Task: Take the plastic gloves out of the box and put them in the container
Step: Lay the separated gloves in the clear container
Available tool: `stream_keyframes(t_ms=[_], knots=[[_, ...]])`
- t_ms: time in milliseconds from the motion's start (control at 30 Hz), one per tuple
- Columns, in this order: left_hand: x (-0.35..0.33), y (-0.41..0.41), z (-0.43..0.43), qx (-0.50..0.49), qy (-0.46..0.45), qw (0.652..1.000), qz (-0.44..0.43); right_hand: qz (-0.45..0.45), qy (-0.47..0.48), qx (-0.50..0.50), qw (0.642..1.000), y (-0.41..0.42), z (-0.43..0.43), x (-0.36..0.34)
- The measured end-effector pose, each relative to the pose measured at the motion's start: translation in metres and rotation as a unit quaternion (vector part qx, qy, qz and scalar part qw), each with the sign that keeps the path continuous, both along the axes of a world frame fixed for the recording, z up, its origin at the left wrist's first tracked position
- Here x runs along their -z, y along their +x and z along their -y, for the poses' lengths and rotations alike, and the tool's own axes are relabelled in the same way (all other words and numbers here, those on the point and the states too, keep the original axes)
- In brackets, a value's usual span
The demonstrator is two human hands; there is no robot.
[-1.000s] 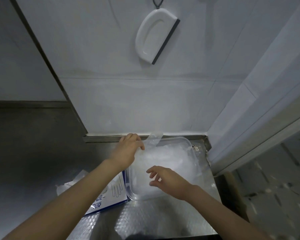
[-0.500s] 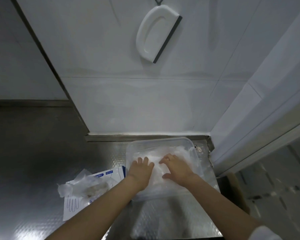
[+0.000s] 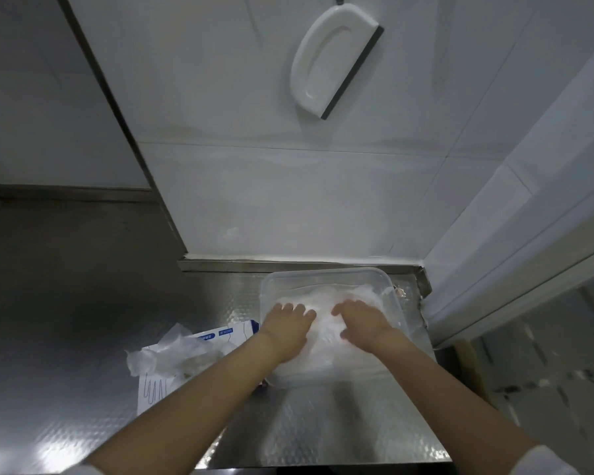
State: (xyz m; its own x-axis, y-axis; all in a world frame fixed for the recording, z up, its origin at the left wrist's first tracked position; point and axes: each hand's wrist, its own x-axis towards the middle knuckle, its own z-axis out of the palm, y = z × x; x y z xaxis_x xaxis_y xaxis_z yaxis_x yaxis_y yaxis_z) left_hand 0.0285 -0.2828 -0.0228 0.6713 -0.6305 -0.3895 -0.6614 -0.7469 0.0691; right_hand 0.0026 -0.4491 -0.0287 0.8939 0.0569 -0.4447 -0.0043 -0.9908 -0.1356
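Note:
A clear plastic container [image 3: 323,274] stands on the steel counter against the back wall. Inside it lies a pile of thin plastic gloves [image 3: 354,293]. My left hand [image 3: 285,329] and my right hand [image 3: 360,323] lie side by side, palms down, pressing flat on the pile, fingers spread. To the left, the white and blue glove box [image 3: 151,389] lies flat on the counter, partly behind my left forearm. Crumpled clear plastic [image 3: 165,351] sits on top of the box.
The steel counter [image 3: 323,423] ends at its front edge near the bottom and at its right edge by a white door frame [image 3: 494,286]. A white squeegee [image 3: 333,60] hangs on the tiled wall above. A darker steel surface [image 3: 66,269] lies to the left.
A second ago my left hand held a glove above the container's back edge and my right hovered over it. Both hands have come down flat onto the pile and stay there.

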Motion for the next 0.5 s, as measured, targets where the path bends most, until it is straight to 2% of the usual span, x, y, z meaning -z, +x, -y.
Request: stream_keyframes(t_ms=[100,167,233,300,433,500], knots=[[-0.027,-0.009,-0.032,-0.066,-0.2,0.976,0.053,0.133,0.056,0.037,0.989,-0.01,-0.027,-0.029],[-0.031,-0.016,-0.064,-0.109,-0.251,0.959,0.081,0.191,0.136,0.037,0.971,-0.021,-0.055,-0.045],[-0.026,-0.024,-0.1,-0.148,-0.217,0.961,0.091,0.204,0.202,-0.006,0.958,-0.031,-0.088,-0.052],[-0.015,-0.026,-0.131,-0.203,-0.148,0.962,0.105,0.179,0.235,-0.05,0.954,-0.038,-0.119,-0.049],[0.004,-0.026,-0.175,-0.302,-0.052,0.95,0.068,0.124,0.206,-0.108,0.965,-0.036,-0.173,-0.023],[0.012,-0.026,-0.187,-0.32,-0.053,0.946,0.015,0.098,0.177,-0.099,0.974,-0.032,-0.19,-0.009]])
